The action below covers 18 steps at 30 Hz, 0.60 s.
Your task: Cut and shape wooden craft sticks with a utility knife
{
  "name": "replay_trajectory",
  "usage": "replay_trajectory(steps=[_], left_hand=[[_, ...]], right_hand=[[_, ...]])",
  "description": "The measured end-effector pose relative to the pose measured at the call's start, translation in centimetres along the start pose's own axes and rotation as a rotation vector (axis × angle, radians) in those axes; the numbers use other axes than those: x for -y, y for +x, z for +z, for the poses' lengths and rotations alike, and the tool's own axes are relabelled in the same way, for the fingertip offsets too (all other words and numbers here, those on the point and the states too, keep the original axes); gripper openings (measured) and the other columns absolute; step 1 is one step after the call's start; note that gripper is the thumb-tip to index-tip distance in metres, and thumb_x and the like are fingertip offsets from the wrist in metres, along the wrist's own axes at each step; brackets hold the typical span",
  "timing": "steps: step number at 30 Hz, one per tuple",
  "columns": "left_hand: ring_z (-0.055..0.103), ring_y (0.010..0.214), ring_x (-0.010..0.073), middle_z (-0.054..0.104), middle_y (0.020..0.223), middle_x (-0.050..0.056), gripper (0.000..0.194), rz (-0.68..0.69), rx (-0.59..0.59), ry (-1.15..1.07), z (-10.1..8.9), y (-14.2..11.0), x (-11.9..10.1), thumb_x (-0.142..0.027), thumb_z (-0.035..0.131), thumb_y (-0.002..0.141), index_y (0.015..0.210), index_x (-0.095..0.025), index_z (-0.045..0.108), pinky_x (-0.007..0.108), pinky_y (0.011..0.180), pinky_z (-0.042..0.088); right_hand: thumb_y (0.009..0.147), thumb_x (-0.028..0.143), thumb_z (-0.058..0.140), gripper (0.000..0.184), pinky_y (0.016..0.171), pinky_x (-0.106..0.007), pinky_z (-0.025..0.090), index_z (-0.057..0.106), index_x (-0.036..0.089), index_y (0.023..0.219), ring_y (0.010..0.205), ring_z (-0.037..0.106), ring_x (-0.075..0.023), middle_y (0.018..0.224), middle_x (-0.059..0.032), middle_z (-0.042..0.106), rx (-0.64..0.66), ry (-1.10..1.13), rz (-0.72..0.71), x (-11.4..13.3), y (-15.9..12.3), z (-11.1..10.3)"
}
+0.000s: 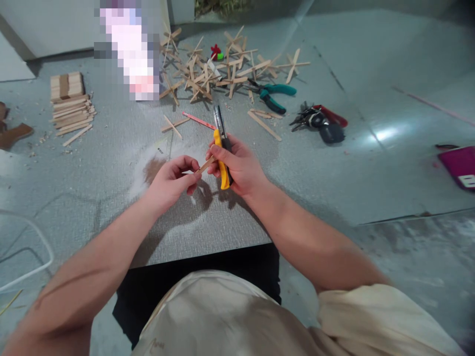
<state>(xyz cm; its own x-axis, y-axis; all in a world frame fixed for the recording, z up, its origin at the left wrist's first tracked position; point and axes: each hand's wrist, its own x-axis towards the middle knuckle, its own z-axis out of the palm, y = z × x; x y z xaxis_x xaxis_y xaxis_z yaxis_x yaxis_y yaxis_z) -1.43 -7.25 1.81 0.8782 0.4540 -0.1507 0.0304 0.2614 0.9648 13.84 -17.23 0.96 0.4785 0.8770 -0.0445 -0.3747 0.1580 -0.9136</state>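
While a flat wooden stick (205,166) is being held over the near part of the worktop (200,232), the near edge is being crossed by both forearms. Ahead of the hands, the room is being bounded by a slim red strip (199,120), a pair of crossed sticks (176,124), and farther off by a heap of star-shaped stick pieces (196,81) and teal-handled pliers (265,94). On the left, open surface is being bordered by a loose stack of sticks (74,113), and just beside the left hand (174,180) a brown patch (154,170) is being ringed by pale dust. On the right, wider room is being offered between the right forearm and a bunch of keys (317,120).

The stick, pale tan and narrow, is being kept at a slant, raised toward the right, in the gap between the hands. Its left end is being pinched by the fingers of the left hand, drawn together at the tips; its right end is being covered by the fingers of the right hand (243,165). A yellow-and-black cutter (223,170) is also being gripped by those right fingers, closed firmly about the handle, its metal end being pointed away from the body. Whether the stick is being touched by the cutter cannot be told.
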Motion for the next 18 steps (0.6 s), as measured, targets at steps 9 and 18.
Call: replay_trajectory(steps=[9,18], left_hand=[[0.065,0.067,0.0158,0.075,0.075,0.002,0.003,0.218,-0.461,0.891,-2.6,0.4,0.0,-0.020,0.073,0.081,0.081,-0.022,0.076,0.028,0.065,0.048],[0.070,0.078,0.0207,0.080,0.086,0.004,0.018,0.299,-0.403,1.143,-4.6,1.6,0.5,-0.012,0.065,0.081,0.077,-0.023,0.078,0.033,0.078,0.052]], right_hand=[[0.097,0.058,0.070,0.034,0.053,-0.028,0.046,0.065,0.027,0.108,0.053,0.061,-0.0115,0.083,0.0026,0.069,-0.084,-0.715,-0.231,1.2,-0.6,-2.5],[0.099,0.024,0.062,0.037,0.097,-0.047,0.056,0.072,0.024,0.134,0.111,0.074,-0.0318,0.126,-0.0106,0.079,0.252,-1.364,-0.273,3.4,-3.4,-2.4]])
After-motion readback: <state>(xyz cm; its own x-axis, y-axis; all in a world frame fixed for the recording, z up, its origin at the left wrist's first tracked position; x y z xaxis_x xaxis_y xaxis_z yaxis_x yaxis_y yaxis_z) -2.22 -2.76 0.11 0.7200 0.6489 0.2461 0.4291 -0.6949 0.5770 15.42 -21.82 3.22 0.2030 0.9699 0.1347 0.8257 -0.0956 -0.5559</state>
